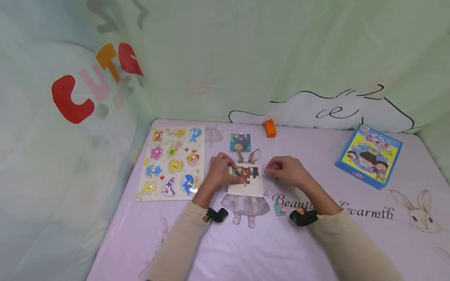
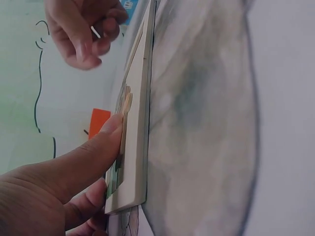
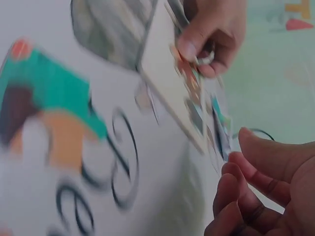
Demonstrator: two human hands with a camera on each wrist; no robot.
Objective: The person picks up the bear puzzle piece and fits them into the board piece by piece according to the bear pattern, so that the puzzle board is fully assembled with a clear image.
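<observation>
My left hand (image 1: pixel 222 171) holds a small cream jigsaw board (image 1: pixel 242 190) at its left side. In the left wrist view its thumb (image 2: pixel 112 124) lies on the bear pieces and the other fingers curl by the board's edge (image 2: pixel 140 162). A brown bear picture (image 1: pixel 245 174) partly fills the recess, with a dark piece (image 1: pixel 255 172) at its upper right. My right hand (image 1: pixel 286 171) hovers just right of the board, fingers loosely bent. In the right wrist view, thumb and forefinger are apart with nothing plainly between them. A loose teal and orange piece (image 1: pixel 280 209) lies near the right wrist.
Behind the board lie a bear picture card (image 1: pixel 240 142) and an orange block (image 1: pixel 270 128). To the left is a sea-animal peg board (image 1: pixel 172 162). A blue and yellow box (image 1: pixel 369 156) lies at the right. Printed fabric walls (image 1: pixel 211 58) bound the table.
</observation>
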